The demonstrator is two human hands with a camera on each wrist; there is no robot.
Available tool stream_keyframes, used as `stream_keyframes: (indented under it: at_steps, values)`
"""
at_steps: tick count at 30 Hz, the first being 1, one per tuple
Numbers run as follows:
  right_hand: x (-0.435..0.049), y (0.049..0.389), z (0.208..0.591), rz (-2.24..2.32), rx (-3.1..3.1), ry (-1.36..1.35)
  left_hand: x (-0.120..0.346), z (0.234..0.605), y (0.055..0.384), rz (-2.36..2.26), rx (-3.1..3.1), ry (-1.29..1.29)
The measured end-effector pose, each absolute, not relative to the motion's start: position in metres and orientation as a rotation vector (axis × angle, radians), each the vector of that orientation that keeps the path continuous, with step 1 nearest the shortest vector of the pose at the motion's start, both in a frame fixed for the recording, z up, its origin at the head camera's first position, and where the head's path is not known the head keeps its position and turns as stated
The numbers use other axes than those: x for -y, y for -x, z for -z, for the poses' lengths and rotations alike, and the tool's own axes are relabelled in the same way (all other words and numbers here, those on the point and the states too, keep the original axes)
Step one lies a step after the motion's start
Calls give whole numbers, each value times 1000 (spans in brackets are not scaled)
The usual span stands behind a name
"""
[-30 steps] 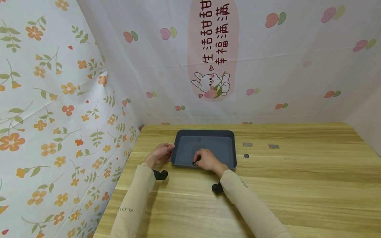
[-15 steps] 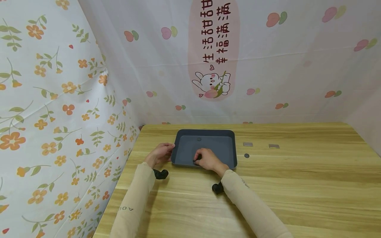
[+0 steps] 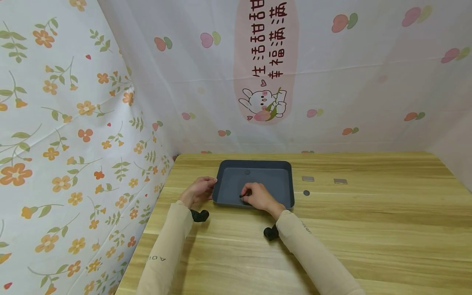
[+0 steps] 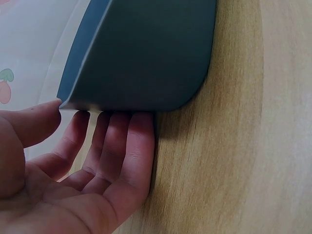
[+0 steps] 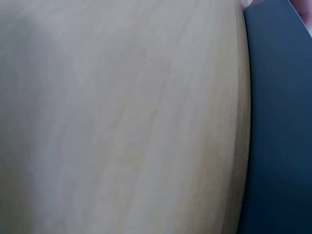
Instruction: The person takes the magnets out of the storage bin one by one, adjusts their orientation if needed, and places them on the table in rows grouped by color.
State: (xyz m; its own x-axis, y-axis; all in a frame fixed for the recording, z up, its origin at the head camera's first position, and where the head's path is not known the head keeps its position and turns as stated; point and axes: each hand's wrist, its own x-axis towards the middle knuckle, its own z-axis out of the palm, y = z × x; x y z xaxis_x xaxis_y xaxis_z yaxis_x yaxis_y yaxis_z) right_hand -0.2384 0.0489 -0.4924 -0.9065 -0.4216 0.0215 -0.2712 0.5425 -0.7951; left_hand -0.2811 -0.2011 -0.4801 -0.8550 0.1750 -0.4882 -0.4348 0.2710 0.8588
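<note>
A shallow dark grey-blue tray (image 3: 230, 182) sits on the wooden table. At its left side is my left hand (image 3: 199, 190); in the left wrist view the thumb tip meets the rim and the bent fingers (image 4: 139, 146) touch the outer wall. Over the near half of the tray, my right hand (image 3: 259, 196) pinches a small black object (image 3: 241, 196) between thumb and fingers, which hide most of it. A round dark disc (image 3: 247, 172) lies toward the tray's far side. The right wrist view catches only the tray's outer wall (image 5: 278, 117) and the table.
Right of the tray, two flat grey rectangles (image 3: 308, 178) and another dark disc (image 3: 306, 193) lie on the tabletop (image 3: 368, 221). A patterned cloth (image 3: 332, 82) hangs behind the table, and a flowered one (image 3: 66, 143) on the left.
My right hand, still pinching the small black object, has shifted slightly away from the tray's near wall. My left hand stays at the tray's left side.
</note>
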Motion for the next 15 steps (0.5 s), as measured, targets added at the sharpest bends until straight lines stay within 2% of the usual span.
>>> stream_keyframes:
  at_steps: [15]
  values:
    - [-58, 236, 487, 1402, -2557, 597, 199, 476, 279, -1623, -2043, 222]
